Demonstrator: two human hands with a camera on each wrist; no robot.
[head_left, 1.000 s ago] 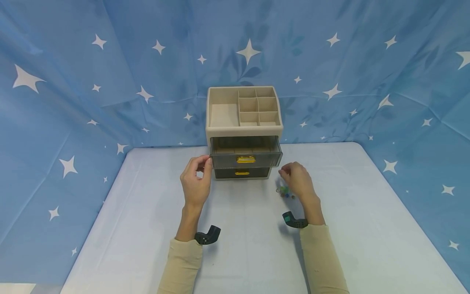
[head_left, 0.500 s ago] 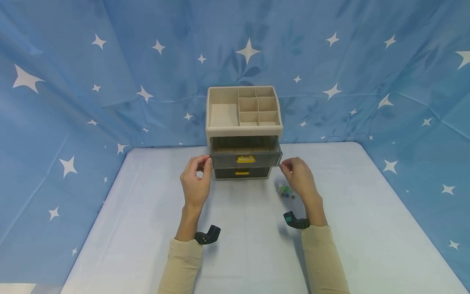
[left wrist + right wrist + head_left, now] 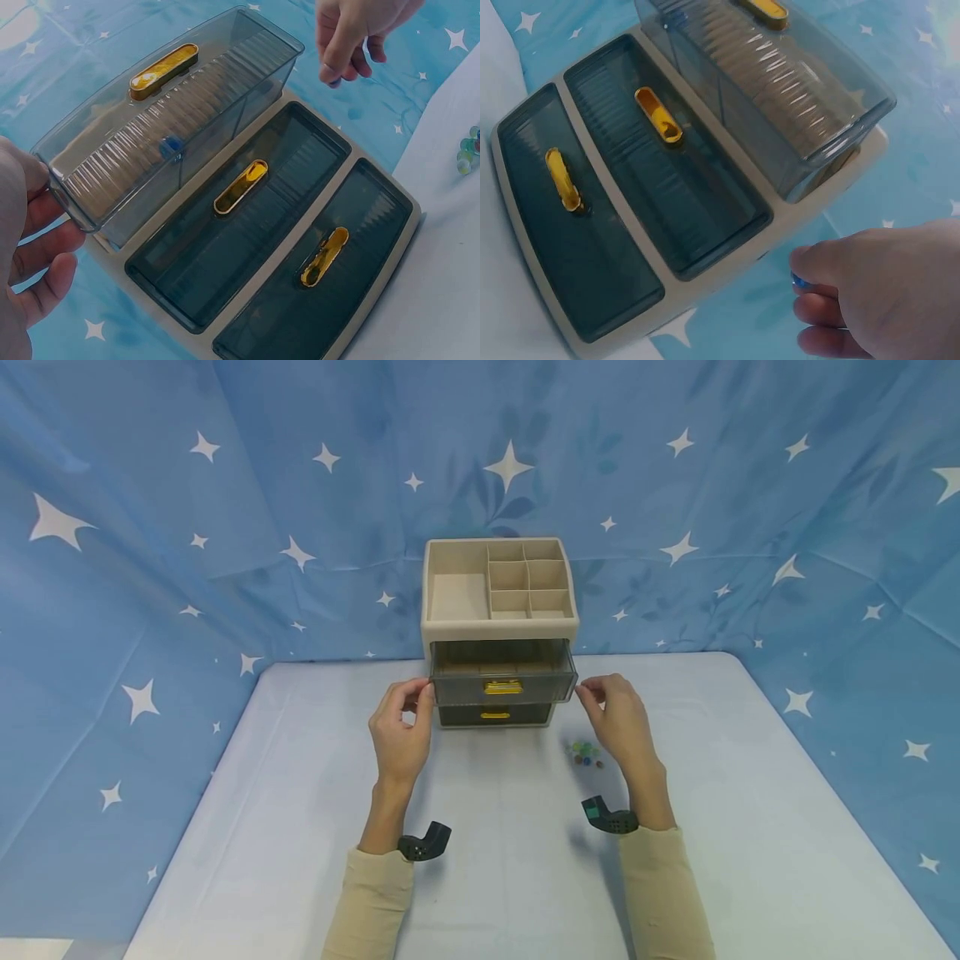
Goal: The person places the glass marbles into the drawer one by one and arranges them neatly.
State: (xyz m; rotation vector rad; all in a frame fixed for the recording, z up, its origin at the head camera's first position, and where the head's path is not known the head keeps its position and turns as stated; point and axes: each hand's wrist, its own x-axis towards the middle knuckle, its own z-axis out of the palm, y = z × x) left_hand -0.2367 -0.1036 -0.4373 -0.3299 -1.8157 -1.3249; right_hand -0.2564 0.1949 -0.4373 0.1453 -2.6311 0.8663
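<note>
A beige desk organizer [image 3: 498, 629] stands at the back of the table, its clear grey top drawer [image 3: 457, 691] pulled out. My left hand [image 3: 400, 735] pinches that drawer's left front corner between thumb and fingers. Through the drawer wall in the left wrist view shows one blue marble [image 3: 171, 146]. Just off the drawer's right front corner is my right hand [image 3: 622, 718], raised above the table. Between its thumb and fingertips it pinches a small blue marble [image 3: 800, 281], partly hidden by the thumb.
Several small glass marbles [image 3: 583, 752], green, blue and brown, lie on the white table below the right hand. Two closed drawers with gold handles [image 3: 241, 187] sit under the open one. A blue star-patterned curtain [image 3: 360, 527] hangs close behind the organizer.
My right hand has risen from beside the loose marbles to the drawer's right front corner, shifting slightly right. The left hand and the drawer have stayed in place.
</note>
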